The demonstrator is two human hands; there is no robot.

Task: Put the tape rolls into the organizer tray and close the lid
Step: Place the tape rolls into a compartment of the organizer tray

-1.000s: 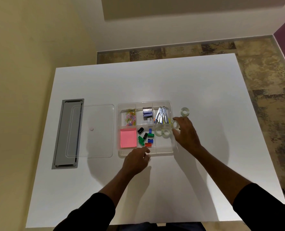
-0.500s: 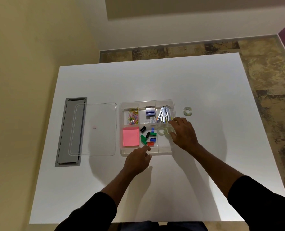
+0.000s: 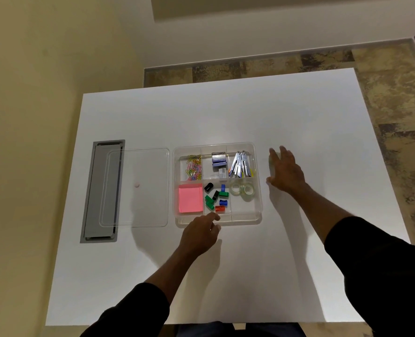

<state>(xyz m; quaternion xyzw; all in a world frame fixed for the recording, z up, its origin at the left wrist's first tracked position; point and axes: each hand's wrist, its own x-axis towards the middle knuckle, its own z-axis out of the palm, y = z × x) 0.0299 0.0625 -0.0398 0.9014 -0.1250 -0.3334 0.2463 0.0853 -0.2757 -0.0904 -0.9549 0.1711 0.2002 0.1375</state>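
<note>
A: Head view, nearest first?
B: Left hand (image 3: 199,235), loosely curled, touches the clear plastic organizer tray (image 3: 258,190) at its front rim.
A: Tape?
B: Clear tape rolls (image 3: 242,189) lie in its front-right compartment. Right hand (image 3: 284,171) spreads empty above the white counter (image 3: 226,113); transparent lid (image 3: 136,187) lies left.

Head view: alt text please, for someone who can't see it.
A right hand spreads open over the white table beside a clear organizer tray holding tape rolls. The left hand rests at the tray's near edge; the lid lies left of it.

Dim overhead light, soft shadows, wide-angle distortion.
</note>
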